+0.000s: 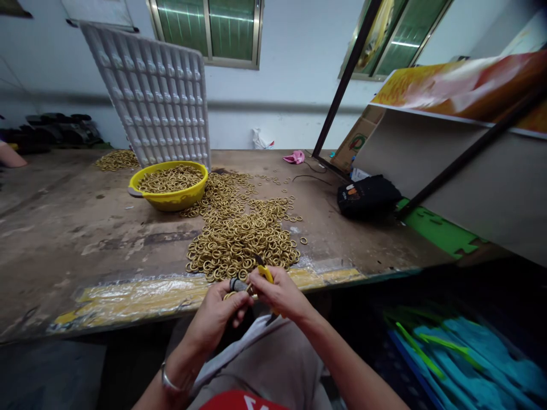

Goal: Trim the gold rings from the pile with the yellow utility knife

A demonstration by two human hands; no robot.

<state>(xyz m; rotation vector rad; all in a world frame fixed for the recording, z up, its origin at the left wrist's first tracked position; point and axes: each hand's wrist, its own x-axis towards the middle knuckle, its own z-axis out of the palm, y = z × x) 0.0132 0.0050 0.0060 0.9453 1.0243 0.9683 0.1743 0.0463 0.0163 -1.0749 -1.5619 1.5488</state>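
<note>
Rings point(243, 242) with a dull brass-gold colour and a rounded section lie in a loose heap at the centre of the frame, hundreds of them overlapping, some flat and some tipped on edge. They look plain and alike in size, and light catches their curved upper sides. The heap thins toward the upper middle, where single rings lie scattered on the worn brown table point(98, 228). More fill a yellow bowl point(179, 200) left of centre, and another pile point(115, 160) sits farther back at the upper left, beside a pale ribbed tray point(162, 94) standing on edge.

Just below the front of the heap, at the lower centre, the left hand point(224, 310) has its thumb and fingers closed on a small ring point(229, 295); the exact number of rings in this grip is hard to tell. A grey and black wrap point(237, 285) covers one of its fingers. Close against it on the right, the right hand point(280, 293) is curled around a yellow tool point(265, 274), whose dark tip points up toward the heap's near edge. The fingertips of both hands meet closely, partly hiding what is between them.
</note>
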